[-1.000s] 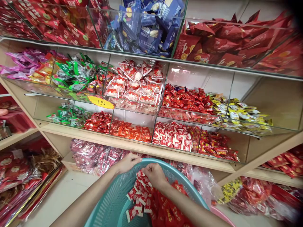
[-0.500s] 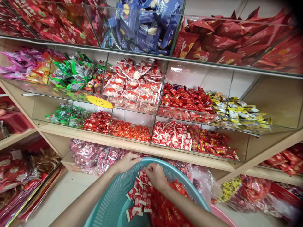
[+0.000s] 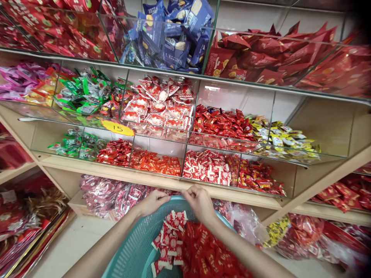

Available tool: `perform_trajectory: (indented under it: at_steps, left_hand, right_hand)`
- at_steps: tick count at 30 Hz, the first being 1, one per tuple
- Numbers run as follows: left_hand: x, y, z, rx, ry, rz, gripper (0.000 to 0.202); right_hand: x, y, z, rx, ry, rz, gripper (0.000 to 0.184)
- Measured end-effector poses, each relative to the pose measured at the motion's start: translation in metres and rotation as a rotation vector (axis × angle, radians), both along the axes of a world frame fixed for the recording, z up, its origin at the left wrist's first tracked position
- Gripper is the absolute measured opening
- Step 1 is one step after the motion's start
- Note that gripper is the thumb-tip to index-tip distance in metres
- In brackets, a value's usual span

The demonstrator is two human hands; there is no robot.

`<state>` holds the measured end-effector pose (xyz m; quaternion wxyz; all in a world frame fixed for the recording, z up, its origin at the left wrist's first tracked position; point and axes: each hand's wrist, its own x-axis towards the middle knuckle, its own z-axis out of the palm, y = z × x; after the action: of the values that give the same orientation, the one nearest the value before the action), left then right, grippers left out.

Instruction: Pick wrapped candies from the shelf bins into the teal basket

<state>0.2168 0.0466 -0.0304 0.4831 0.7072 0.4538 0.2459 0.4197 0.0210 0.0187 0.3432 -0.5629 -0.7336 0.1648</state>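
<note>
My left hand (image 3: 153, 202) is closed on the far-left rim of a teal plastic basket (image 3: 129, 247), thumb along the edge. Over the basket's far rim, my right hand (image 3: 198, 201) has its fingers curled together; whatever they may hold is hidden. Inside the basket lies a pile of small red-and-white wrapped candies (image 3: 171, 243). Beside them, under my right forearm, are larger red packets (image 3: 203, 251) with gold lettering. Straight ahead of my right hand, a lower-shelf compartment contains similar red-and-white candies (image 3: 207, 168).
Clear dividers split the wooden shelf (image 3: 139, 175) into candy compartments. A yellow tag (image 3: 117, 127) reads 15. Blue packets (image 3: 176, 38) and red packets (image 3: 261, 58) fill the upper row. Plastic bags (image 3: 249, 224) of goods sit below the shelf, right of the basket.
My right hand has moved from above the candies inside the basket up and forward to its far rim. My left hand stays at the rim. The view has shifted slightly.
</note>
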Motion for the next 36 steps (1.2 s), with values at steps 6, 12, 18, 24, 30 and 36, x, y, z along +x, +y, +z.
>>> perform_trajectory:
  at_steps: [6, 12, 18, 24, 30, 36]
  left_hand:
    - [0.001, -0.003, 0.005, -0.052, -0.001, 0.013, 0.051]
    - [0.0, -0.003, 0.005, -0.082, -0.015, 0.014, 0.051]
    - [-0.001, -0.001, 0.002, -0.069, -0.019, -0.005, 0.049]
    - [-0.001, 0.0, 0.001, -0.028, -0.029, -0.031, 0.046]
    - [0.0, 0.0, 0.003, -0.021, -0.015, -0.035, 0.045]
    - [0.0, -0.001, 0.003, -0.019, -0.04, -0.043, 0.045]
  right_hand:
    - [0.025, 0.041, 0.037, 0.229, -0.195, -0.023, 0.02]
    - [0.021, 0.063, 0.034, 0.22, -0.359, 0.005, 0.015]
    - [0.019, 0.067, 0.029, 0.231, -0.33, 0.042, 0.016]
    - [0.029, 0.045, 0.054, 0.319, -0.137, 0.074, 0.018]
    - [0.023, 0.0, 0.05, 0.079, 0.135, 0.196, 0.02]
    - [0.008, -0.032, -0.019, -0.265, 0.024, 0.339, 0.017]
